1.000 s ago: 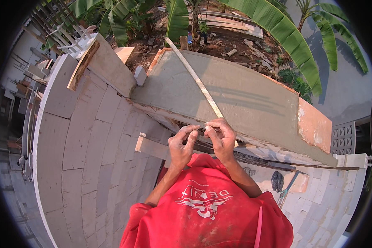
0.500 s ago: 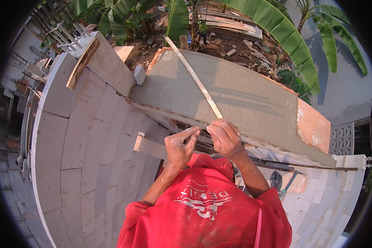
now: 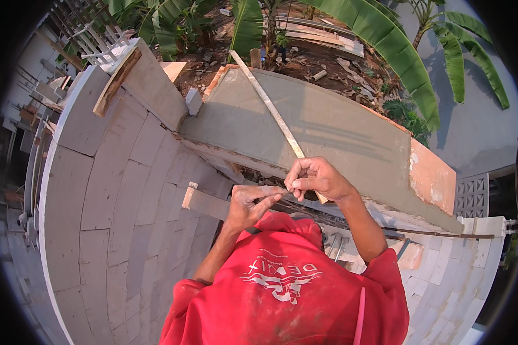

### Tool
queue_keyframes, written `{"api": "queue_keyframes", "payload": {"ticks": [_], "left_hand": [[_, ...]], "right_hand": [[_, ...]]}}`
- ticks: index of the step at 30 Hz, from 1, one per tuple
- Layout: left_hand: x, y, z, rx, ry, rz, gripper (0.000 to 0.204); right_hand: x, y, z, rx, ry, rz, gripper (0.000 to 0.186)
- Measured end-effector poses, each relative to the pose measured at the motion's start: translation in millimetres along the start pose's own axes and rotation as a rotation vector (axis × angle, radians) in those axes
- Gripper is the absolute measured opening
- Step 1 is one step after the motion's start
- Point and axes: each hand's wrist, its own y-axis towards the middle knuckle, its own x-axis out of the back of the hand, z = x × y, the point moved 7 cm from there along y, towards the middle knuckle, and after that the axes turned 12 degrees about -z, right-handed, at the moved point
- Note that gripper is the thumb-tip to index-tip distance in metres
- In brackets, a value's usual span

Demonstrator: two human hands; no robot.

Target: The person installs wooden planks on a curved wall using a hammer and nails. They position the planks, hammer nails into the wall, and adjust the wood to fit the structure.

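Observation:
My left hand (image 3: 248,206) is closed in a pinch, thumb against forefinger. My right hand (image 3: 319,179) meets it with bent, closed fingers. Between the two sets of fingertips is something tiny and dark that I cannot make out. Under my right hand passes a long, pale, narrow strip (image 3: 267,102), lying slantwise over a slab of smooth grey wet-looking mortar (image 3: 339,135). The strip's near end sticks out past the slab's front edge, just below my right hand.
Pale block walls (image 3: 118,201) rise at the left and lower right. A wooden board (image 3: 116,80) leans on the left wall's top, and a small grey block (image 3: 194,102) stands at the slab's left corner. A plank end (image 3: 204,201) juts out near my left hand. Banana leaves (image 3: 380,52) hang beyond.
My right hand has turned and its fingers have come against my left fingertips, closing the small gap. The strip's near end now shows below it. My left hand has shifted slightly lower.

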Motion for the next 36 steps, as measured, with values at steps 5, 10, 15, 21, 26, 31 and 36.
{"api": "queue_keyframes", "payload": {"ticks": [5,10,15,21,26,31,36], "left_hand": [[6,-9,8,0.091,0.045,-0.216,0.013],[12,-12,11,0.180,0.122,-0.343,0.013],[11,-9,11,0.246,0.168,-0.328,0.015],[9,-5,22,0.359,0.056,-0.077,0.020],[1,-2,17,0.267,0.084,0.051,0.019],[2,-4,18,0.365,0.195,-0.049,0.019],[4,-9,27,0.411,0.222,-0.170,0.020]], "right_hand": [[-8,-2,-28,0.163,0.264,-0.164,0.008],[-16,-16,-40,0.428,-0.038,-0.486,0.010],[-22,-23,-36,0.553,-0.188,-0.616,0.010],[-3,-13,-13,0.380,-0.276,-0.406,0.008],[-5,-8,30,0.561,-0.849,-0.147,0.011],[-31,-20,49,0.795,-1.124,-0.223,0.010],[-44,-28,45,0.847,-1.238,-0.367,0.008]]}}
